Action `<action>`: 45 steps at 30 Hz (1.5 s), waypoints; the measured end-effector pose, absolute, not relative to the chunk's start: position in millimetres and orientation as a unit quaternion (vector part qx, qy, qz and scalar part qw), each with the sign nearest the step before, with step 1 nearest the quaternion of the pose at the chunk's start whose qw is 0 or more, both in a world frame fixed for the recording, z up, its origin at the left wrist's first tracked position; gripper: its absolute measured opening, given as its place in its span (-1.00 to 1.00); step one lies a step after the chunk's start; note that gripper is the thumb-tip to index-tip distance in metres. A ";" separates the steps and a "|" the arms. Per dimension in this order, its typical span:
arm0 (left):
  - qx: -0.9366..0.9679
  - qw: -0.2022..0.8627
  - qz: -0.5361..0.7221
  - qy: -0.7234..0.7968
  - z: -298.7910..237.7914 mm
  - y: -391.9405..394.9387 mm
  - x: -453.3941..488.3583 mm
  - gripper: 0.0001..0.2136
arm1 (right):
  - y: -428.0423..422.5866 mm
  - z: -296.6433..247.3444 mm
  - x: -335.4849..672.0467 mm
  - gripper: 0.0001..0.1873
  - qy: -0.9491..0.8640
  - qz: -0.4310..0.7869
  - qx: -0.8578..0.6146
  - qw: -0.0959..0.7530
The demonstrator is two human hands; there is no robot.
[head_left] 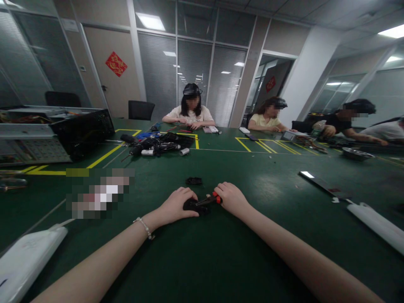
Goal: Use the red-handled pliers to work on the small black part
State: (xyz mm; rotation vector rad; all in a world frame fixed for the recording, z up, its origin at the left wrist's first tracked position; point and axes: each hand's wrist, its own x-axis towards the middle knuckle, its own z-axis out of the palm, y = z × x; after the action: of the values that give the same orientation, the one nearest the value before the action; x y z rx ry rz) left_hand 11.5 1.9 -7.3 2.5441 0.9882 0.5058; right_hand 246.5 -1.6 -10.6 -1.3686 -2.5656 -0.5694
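Observation:
My left hand (pixel 178 205) is closed round the left side of a small black part (pixel 203 210) low over the green table; its exact kind is hard to make out. In my right hand (pixel 232 198) is a pair of pliers with red-orange handles (pixel 217 197), the fingers wrapped round the grips. Their dark jaws point left and reach onto the black part. Just beyond my hands lies another small black piece (pixel 193 181). A beaded bracelet (pixel 144 227) circles my left wrist.
Tools and cables form a pile (pixel 158 143) further back. An open computer case (pixel 57 132) stands at the left. White objects lie at the left (pixel 34 261) and right (pixel 377 225). A metal bowl (pixel 357 154) sits far right. Several people work around the table (pixel 271 235).

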 end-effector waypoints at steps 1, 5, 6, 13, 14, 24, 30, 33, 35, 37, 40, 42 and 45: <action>0.901 0.183 0.179 0.350 -7.1 1.8 11.4 -0.65 | -1.7 -10.3 246.4 -0.86 -0.862 -0.190 -0.461 0.089; 0.899 0.188 0.175 0.354 -6.3 1.6 11.8 -0.65 | -3.1 -7.6 245.7 -0.86 -0.865 -0.184 -0.458 0.088; 0.898 0.190 0.174 0.356 -6.3 1.6 11.9 -0.65 | -3.5 -7.0 245.7 -0.86 -0.866 -0.183 -0.456 0.088; 0.897 0.194 0.171 0.358 -5.4 0.8 12.0 -0.65 | -3.5 -8.2 246.1 -0.85 -0.866 -0.184 -0.456 0.093; 0.897 0.194 0.170 0.359 -5.3 0.6 11.7 -0.65 | -3.3 -8.7 246.0 -0.86 -0.865 -0.186 -0.457 0.094; 0.897 0.195 0.172 0.357 -7.2 2.0 11.3 -0.65 | -2.9 -8.5 246.1 -0.87 -0.868 -0.190 -0.448 0.095; 0.898 0.193 0.174 0.353 -10.0 3.4 10.9 -0.65 | -2.6 -9.9 246.2 -0.87 -0.864 -0.196 -0.453 0.099; 0.898 0.193 0.171 0.355 -8.6 2.7 10.9 -0.65 | -2.4 -10.4 246.3 -0.87 -0.863 -0.196 -0.456 0.094; 0.898 0.195 0.168 0.356 -6.9 1.9 11.1 -0.64 | -2.5 -10.2 246.3 -0.87 -0.862 -0.196 -0.458 0.092; 0.897 0.198 0.165 0.359 -5.6 1.2 11.2 -0.64 | -2.7 -9.5 246.3 -0.88 -0.862 -0.197 -0.458 0.092; 0.895 0.201 0.164 0.362 -4.4 0.6 11.3 -0.65 | -3.3 -7.8 246.2 -0.88 -0.864 -0.196 -0.454 0.089; 0.894 0.203 0.163 0.365 -3.8 0.2 11.5 -0.65 | -3.8 -6.8 246.1 -0.88 -0.867 -0.194 -0.450 0.089; 0.891 0.206 0.162 0.369 -2.4 -0.8 11.6 -0.65 | -4.1 -6.8 245.9 -0.87 -0.867 -0.190 -0.451 0.092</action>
State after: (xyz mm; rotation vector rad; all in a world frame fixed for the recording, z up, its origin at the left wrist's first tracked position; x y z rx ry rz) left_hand 11.6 -0.8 -2.4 2.4836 1.0286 0.4522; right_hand 245.9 -4.1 -6.8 -1.3382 -2.5750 -0.5654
